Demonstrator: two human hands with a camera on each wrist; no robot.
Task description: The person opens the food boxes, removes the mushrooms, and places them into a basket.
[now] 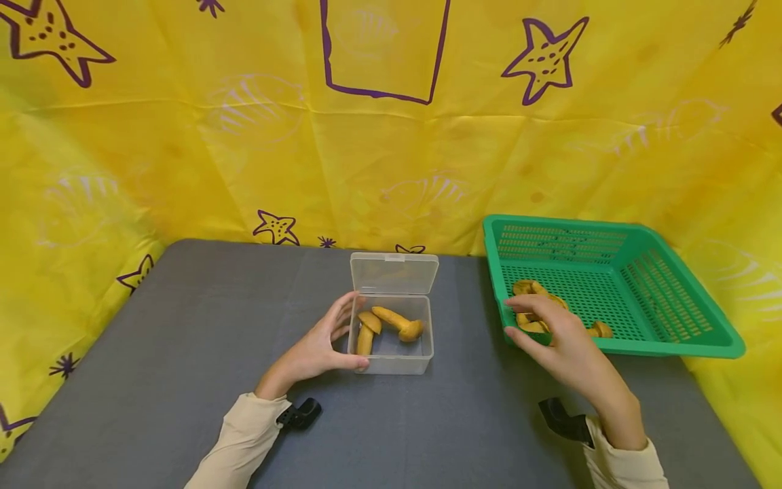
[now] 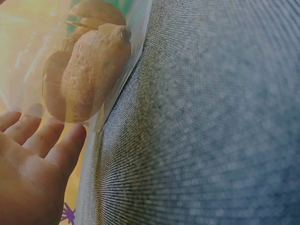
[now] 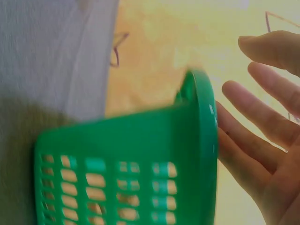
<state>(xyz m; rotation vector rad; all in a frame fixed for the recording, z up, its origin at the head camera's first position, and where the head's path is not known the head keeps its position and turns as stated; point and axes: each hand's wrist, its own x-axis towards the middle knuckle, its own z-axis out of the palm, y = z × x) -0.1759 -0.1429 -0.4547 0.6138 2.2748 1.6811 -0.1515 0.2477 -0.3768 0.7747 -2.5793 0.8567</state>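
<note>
A clear plastic box (image 1: pixel 391 365) stands on the grey table with its hinged lid (image 1: pixel 394 273) raised. Inside lie two brown mushrooms, one upright along the left wall (image 1: pixel 366 333) and one slanting to the right (image 1: pixel 400 324). My left hand (image 1: pixel 320 343) holds the box by its left side, thumb at the front corner and fingers toward the back. Over the near left rim of a green basket (image 1: pixel 666 348) hovers my right hand (image 1: pixel 565 343), thumb and fingers apart with nothing between them. Several mushrooms (image 1: pixel 531 288) lie in the basket below it, partly hidden by the hand.
The perforated basket sits at the table's right side, its far edge near the yellow cloth (image 1: pixel 391 156) that hangs behind and beside the table. Grey table surface (image 1: pixel 461 380) separates box and basket. Each wrist carries a black camera mount (image 1: pixel 301 414).
</note>
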